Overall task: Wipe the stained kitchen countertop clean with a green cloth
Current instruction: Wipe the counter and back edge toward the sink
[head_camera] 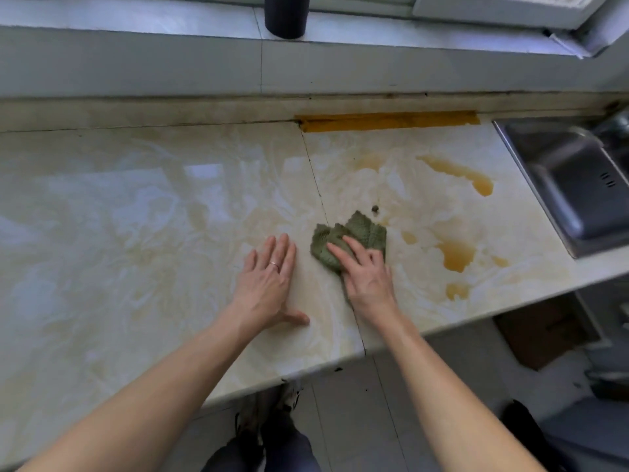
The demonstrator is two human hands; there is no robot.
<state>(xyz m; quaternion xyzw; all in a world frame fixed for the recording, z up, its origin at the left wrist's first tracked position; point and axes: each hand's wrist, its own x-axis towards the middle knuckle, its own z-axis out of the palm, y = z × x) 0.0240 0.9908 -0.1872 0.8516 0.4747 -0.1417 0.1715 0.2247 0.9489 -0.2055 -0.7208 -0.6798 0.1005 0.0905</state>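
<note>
Under the right hand's fingers [343,248] lies the green cloth [360,229].

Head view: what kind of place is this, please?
Most likely a home kitchen: a steel sink is set into the stone-look countertop, brown spills lie on it, and a window sill runs behind.

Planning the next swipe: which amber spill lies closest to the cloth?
The small amber spot just right of the green cloth; the bigger blot beyond it and the long streak lie farther off.
</note>
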